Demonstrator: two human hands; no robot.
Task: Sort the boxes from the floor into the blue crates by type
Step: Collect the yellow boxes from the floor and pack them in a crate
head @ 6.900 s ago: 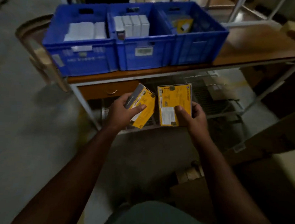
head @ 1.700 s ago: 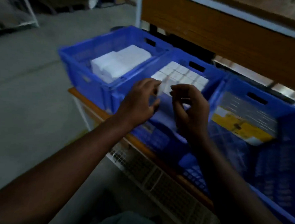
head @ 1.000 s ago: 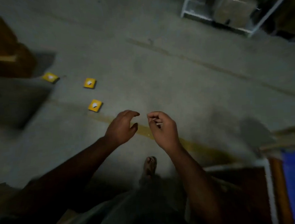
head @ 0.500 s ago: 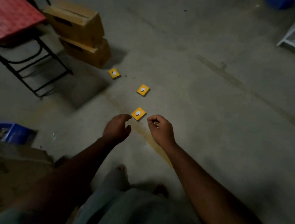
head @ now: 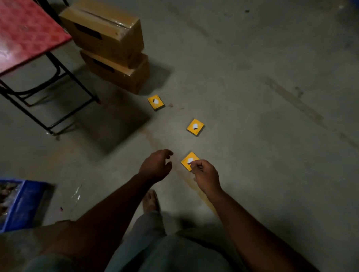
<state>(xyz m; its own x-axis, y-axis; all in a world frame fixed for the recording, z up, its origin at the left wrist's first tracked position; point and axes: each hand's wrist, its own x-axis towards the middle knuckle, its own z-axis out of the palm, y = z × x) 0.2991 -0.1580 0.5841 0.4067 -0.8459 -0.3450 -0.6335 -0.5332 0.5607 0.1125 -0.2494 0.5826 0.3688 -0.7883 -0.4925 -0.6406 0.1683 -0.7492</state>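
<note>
3 yellow boxes lie flat on the grey floor in a line; the nearest box (head: 188,160) is partly covered in the view by the right hand (head: 206,176), the middle box (head: 195,127) lies beyond it, and the farthest box (head: 156,102) is near 2 stacked cardboard cartons (head: 108,44). The left hand (head: 156,164) hangs loosely curled and holds nothing; the right hand has its fingers curled with thumb against fingertips, but I cannot tell if it holds something. A blue crate (head: 23,204) stands at the left edge, below a red table (head: 15,34).
</note>
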